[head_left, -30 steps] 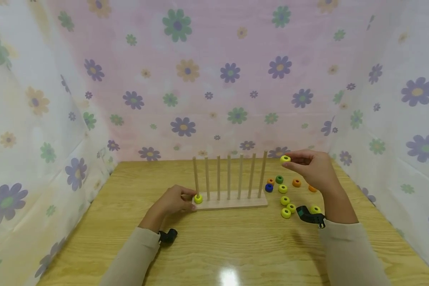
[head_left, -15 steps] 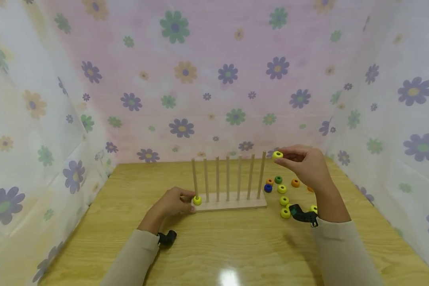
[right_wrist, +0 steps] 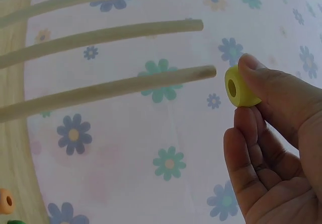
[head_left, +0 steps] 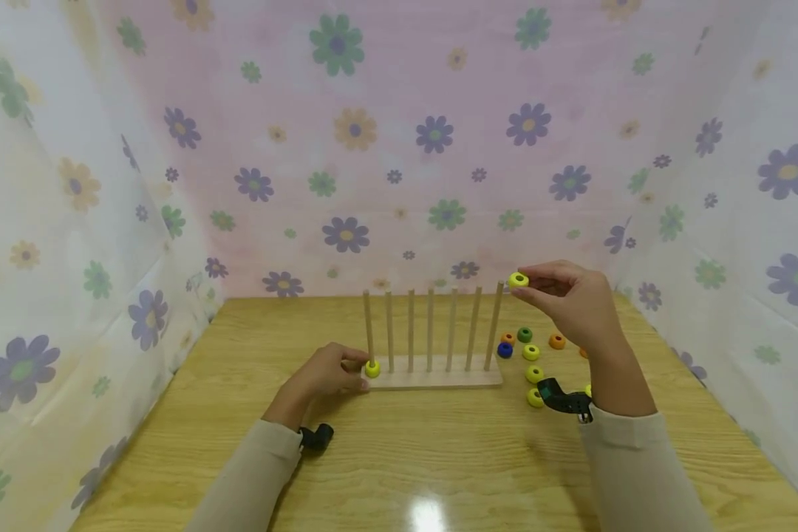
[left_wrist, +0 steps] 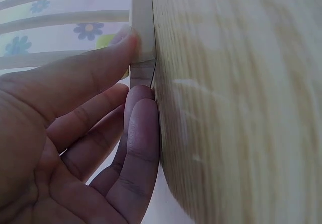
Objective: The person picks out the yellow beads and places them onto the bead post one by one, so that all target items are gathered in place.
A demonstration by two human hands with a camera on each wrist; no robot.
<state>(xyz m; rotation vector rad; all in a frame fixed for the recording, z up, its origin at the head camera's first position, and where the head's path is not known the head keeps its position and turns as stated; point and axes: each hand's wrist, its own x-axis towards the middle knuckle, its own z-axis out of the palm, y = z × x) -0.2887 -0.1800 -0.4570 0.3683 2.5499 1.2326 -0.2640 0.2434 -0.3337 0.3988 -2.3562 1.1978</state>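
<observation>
My right hand point(head_left: 575, 299) pinches a yellow bead point(head_left: 519, 280) between thumb and fingertips. In the right wrist view the bead's hole faces the tip of the nearest peg point(right_wrist: 151, 84), with a small gap between them. The head view has this bead just right of the rightmost peg's top. My left hand point(head_left: 326, 369) grips the left end of the wooden peg stand point(head_left: 432, 378), with thumb and fingers at its edge. Another yellow bead point(head_left: 372, 369) sits at the foot of the leftmost peg point(head_left: 369, 325). The other pegs are bare.
Loose beads lie right of the stand: several yellow point(head_left: 530, 352), a blue one point(head_left: 505, 350), a green one point(head_left: 524, 335) and orange ones point(head_left: 556, 340). My right forearm partly covers some. Flowered cloth point(head_left: 432, 170) surrounds the wooden table point(head_left: 399, 451) at back and sides.
My right hand has moved left and slightly up with the yellow bead, to just beside the rightmost peg's top. The left hand stays at the stand's end.
</observation>
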